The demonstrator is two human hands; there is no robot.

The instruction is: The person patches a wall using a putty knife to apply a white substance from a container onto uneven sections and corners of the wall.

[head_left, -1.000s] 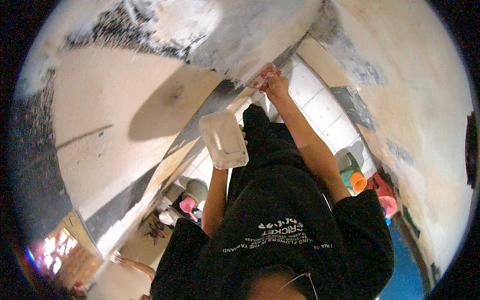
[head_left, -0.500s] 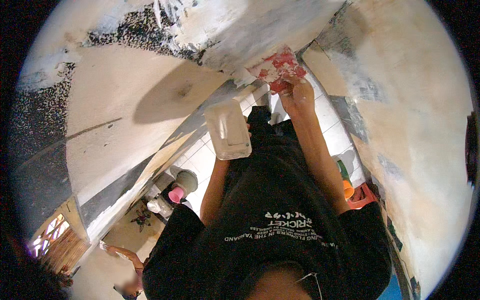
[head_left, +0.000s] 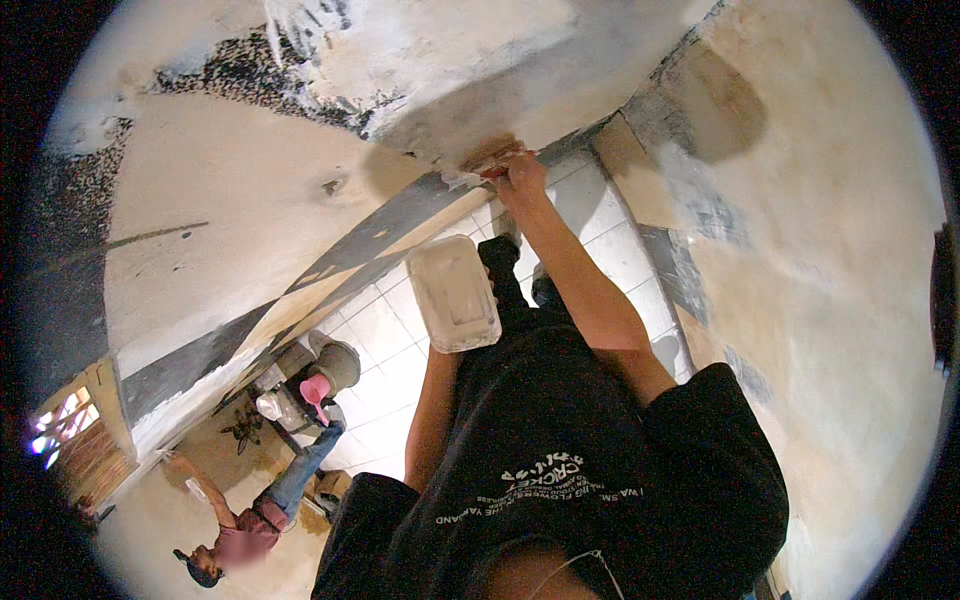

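My left hand [head_left: 491,284] holds up a shallow rectangular plastic tub [head_left: 453,290] from beneath and its right side; most of its fingers are hidden behind the tub. A pale, smeared layer of paste coats the tub's inside. My right hand [head_left: 524,178] is closed on a red putty spreader [head_left: 492,168], seen nearly edge-on and smeared with paste. The spreader's edge lies against the lower part of the patchy wall [head_left: 270,180], just above a dark grey band. My right arm stretches out ahead.
White floor tiles [head_left: 385,345] run along the wall's foot. At the lower left stand a grey bucket [head_left: 337,367] and a pink dipper [head_left: 315,388]. Farther left, another person [head_left: 245,530] reaches toward the wall. A second wall [head_left: 800,270] rises on the right.
My right hand has moved left and tilted the spreader from broad face to nearly edge-on against the wall. The tub is slightly lower. More of the other person shows.
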